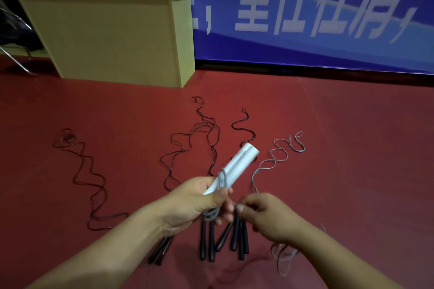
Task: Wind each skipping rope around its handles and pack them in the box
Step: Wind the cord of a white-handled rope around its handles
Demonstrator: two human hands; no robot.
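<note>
My left hand (195, 202) grips a pair of white handles (234, 166) held together, pointing up and to the right. A few turns of grey rope (222, 179) wrap them just above my thumb. My right hand (265, 213) pinches the same grey rope close to the handles. The loose rest of the grey rope (277, 155) snakes over the red floor to the right. Several skipping ropes with black handles (206, 239) lie unwound on the floor below my hands, their dark cords (206, 138) stretching away from me.
A tan box-like cabinet (112, 40) stands at the back left. A blue banner (305, 19) covers the wall behind. Another dark rope (89, 178) lies at the left, its black handles (162, 251) near my left forearm. A grey rope tail (284, 258) lies under my right wrist.
</note>
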